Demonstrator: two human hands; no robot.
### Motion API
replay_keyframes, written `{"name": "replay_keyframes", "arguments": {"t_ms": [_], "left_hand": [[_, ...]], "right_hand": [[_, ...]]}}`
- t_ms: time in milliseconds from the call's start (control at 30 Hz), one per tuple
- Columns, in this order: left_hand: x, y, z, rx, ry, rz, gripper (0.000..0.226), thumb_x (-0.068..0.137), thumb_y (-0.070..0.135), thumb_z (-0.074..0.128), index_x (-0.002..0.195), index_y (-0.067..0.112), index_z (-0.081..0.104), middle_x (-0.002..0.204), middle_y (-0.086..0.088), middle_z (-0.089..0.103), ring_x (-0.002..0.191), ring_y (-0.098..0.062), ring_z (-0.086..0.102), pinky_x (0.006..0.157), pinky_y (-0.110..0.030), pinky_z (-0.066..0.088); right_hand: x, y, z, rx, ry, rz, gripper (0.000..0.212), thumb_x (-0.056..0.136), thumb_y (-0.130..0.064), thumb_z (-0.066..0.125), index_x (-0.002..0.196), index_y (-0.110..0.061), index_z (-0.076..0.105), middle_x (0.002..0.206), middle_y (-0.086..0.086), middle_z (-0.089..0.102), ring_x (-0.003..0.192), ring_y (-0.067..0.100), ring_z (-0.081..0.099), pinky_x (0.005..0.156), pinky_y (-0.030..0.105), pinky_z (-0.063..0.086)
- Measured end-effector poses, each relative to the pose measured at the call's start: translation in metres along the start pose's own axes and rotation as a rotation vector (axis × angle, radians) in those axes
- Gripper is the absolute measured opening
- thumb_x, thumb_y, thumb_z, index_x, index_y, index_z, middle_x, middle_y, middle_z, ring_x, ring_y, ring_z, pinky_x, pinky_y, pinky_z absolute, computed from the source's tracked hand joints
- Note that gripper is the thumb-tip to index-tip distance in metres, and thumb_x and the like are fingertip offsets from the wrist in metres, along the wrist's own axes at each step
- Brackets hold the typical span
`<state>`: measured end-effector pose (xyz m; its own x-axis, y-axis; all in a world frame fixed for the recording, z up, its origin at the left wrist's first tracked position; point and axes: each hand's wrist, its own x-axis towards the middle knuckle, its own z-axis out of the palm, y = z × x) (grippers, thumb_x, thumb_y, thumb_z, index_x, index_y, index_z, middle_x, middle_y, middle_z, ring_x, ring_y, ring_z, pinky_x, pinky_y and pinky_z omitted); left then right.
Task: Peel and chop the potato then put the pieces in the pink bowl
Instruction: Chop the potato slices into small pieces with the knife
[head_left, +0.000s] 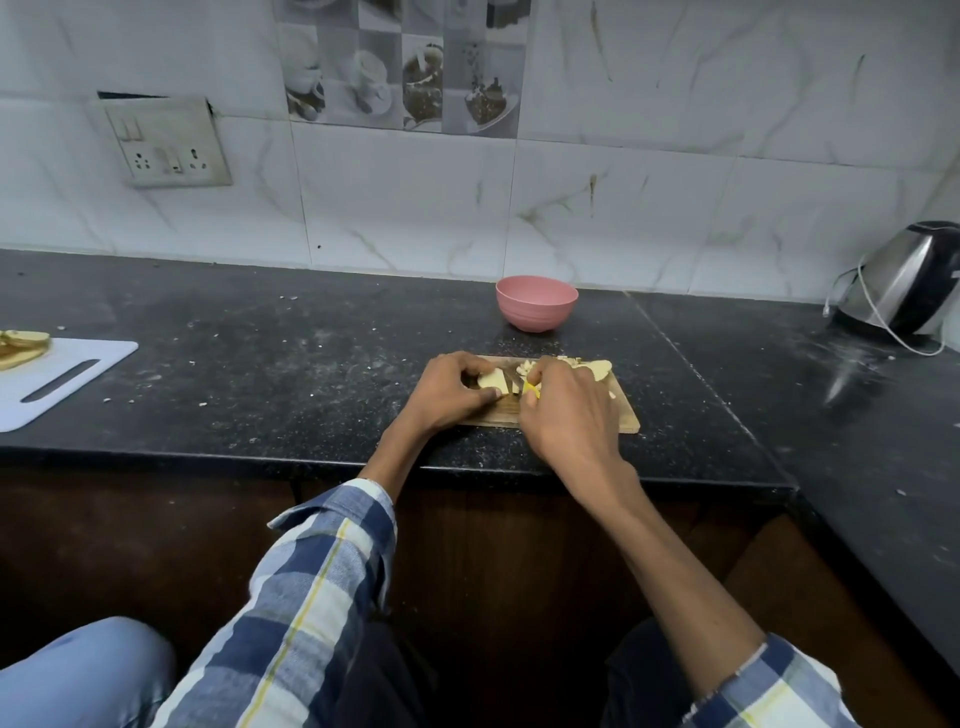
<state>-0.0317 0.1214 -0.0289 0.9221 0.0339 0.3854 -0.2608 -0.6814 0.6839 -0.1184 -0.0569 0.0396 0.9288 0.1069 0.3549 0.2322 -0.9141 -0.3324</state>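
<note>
At the front edge of the black worktop (260, 364), in the head view, a small wooden chopping board (626, 415) carries the work. The left hand (457, 389) pinches a pale, peeled potato piece (492, 381) on the board's left end, fingers curled over its top and thumb pressed at its near side. The right hand (566, 410) is closed round a knife (514, 383) with a yellow handle; only a sliver of the handle shows, and the dark blade lies just right of the held piece, close to the left fingertips.

The chief risk, as I judge it, is a cut: the blade works very near the left fingers, and the wet piece could slip under the pinch. The board sits close to the worktop's front edge, so a hard push might shift it or send bits to the floor. Cut pieces (592, 368) are heaped at the board's far right corner, partly hidden by the right hand; a careless sweep could scatter them.

The pink bowl (536, 303) stands near the worktop's back edge, well beyond the board and apart from both hands; whether it holds anything I cannot tell. So the chopping looks unfinished and the transfer apparently not yet begun.

At the worktop's left edge lies a white cutting board (62, 384); at the right a steel kettle (904, 280).
</note>
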Motion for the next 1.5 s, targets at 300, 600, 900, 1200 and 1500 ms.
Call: {"name": "replay_keyframes", "arguments": {"t_ms": [300,600,900,1200,1500], "left_hand": [[-0.004,0.003,-0.001,-0.077,-0.003,-0.009,0.028,0.079,0.017,0.083,0.107,0.017,0.082,0.108,0.004,0.076,0.101,-0.01,0.07,0.092,-0.026,0.053],[-0.006,0.007,-0.004,-0.065,-0.026,-0.02,0.039,0.068,0.033,0.076,0.103,0.017,0.083,0.11,0.004,0.075,0.101,-0.007,0.069,0.085,-0.015,0.05],[-0.004,0.005,-0.003,-0.033,-0.026,-0.023,0.033,0.078,0.019,0.083,0.111,0.019,0.082,0.113,0.001,0.072,0.104,-0.013,0.066,0.092,-0.024,0.048],[-0.001,0.002,-0.001,-0.032,-0.014,-0.027,0.035,0.081,0.022,0.086,0.115,0.013,0.079,0.113,0.004,0.069,0.102,-0.011,0.066,0.082,-0.01,0.043],[0.003,-0.004,0.0,0.01,-0.032,-0.003,0.035,0.083,0.017,0.084,0.118,0.016,0.079,0.115,0.001,0.072,0.103,-0.013,0.067,0.095,-0.027,0.05]], "right_hand": [[0.03,-0.02,0.018,-0.019,-0.064,-0.015,0.031,0.093,-0.019,0.063,0.123,-0.011,0.061,0.12,0.017,0.063,0.112,0.038,0.06,0.077,0.039,0.039],[0.038,-0.036,0.006,-0.013,-0.144,0.0,0.039,0.087,-0.018,0.071,0.122,-0.008,0.058,0.124,0.016,0.062,0.116,0.037,0.06,0.077,0.037,0.038],[0.026,-0.031,-0.014,-0.006,-0.207,0.029,0.041,0.086,-0.015,0.071,0.124,-0.006,0.057,0.126,0.017,0.061,0.118,0.038,0.058,0.078,0.037,0.039],[0.007,-0.021,-0.018,-0.017,-0.18,0.03,0.04,0.092,-0.02,0.069,0.128,-0.01,0.056,0.128,0.015,0.061,0.119,0.035,0.057,0.082,0.039,0.041],[0.001,-0.023,-0.021,-0.009,-0.185,0.012,0.039,0.092,-0.014,0.068,0.129,-0.01,0.056,0.127,0.015,0.06,0.118,0.035,0.056,0.081,0.04,0.039]]}}
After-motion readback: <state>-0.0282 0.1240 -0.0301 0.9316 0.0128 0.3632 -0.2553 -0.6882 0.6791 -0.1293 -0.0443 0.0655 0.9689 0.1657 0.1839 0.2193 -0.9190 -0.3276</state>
